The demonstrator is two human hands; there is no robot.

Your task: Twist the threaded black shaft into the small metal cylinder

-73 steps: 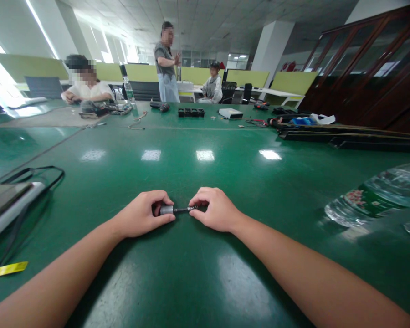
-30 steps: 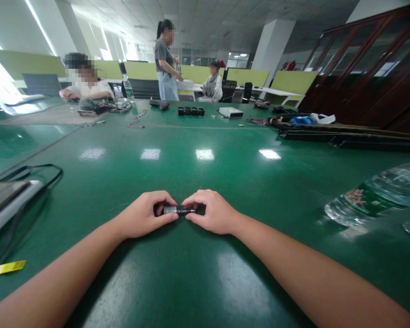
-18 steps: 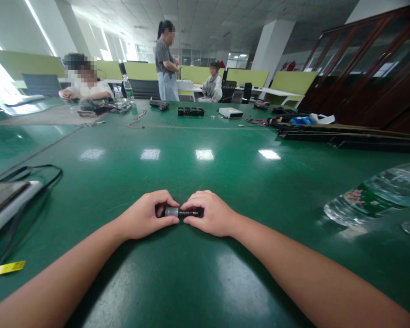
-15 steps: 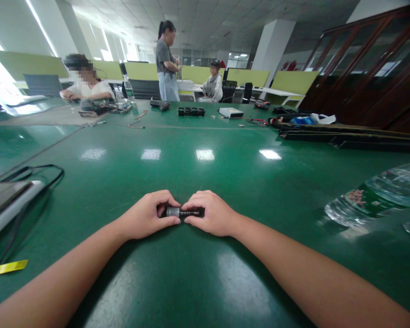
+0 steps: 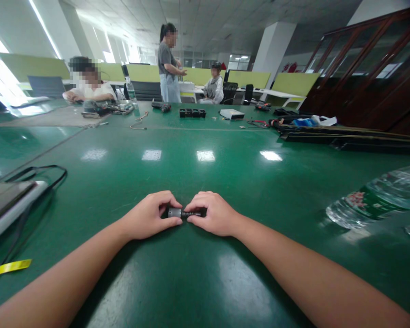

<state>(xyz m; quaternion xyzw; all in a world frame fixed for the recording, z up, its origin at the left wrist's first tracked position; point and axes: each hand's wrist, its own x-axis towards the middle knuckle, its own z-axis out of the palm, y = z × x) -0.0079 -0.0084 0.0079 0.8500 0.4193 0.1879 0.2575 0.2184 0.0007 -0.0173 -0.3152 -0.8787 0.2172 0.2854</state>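
A small metal cylinder (image 5: pixel 175 212) with a dark ribbed shaft (image 5: pixel 192 213) on its right side lies level between my two hands, low over the green tabletop (image 5: pixel 191 269). My left hand (image 5: pixel 153 215) pinches the grey cylinder between thumb and fingers. The ribbed shaft is gripped by my right hand (image 5: pixel 213 213), whose palm partly hides the shaft's far end. Only a narrow gap separates the fingertips of both hands.
At the left lies a white device (image 5: pixel 12 205) with a black cable and yellow tag (image 5: pixel 13 266). A plastic bottle (image 5: pixel 376 198) lies at the right. Electronic parts, including a black module (image 5: pixel 192 113), line the far side. Three people are beyond.
The view has shifted slightly. Both hands keep their hold on the part. The standing person in the background has extended a hand.
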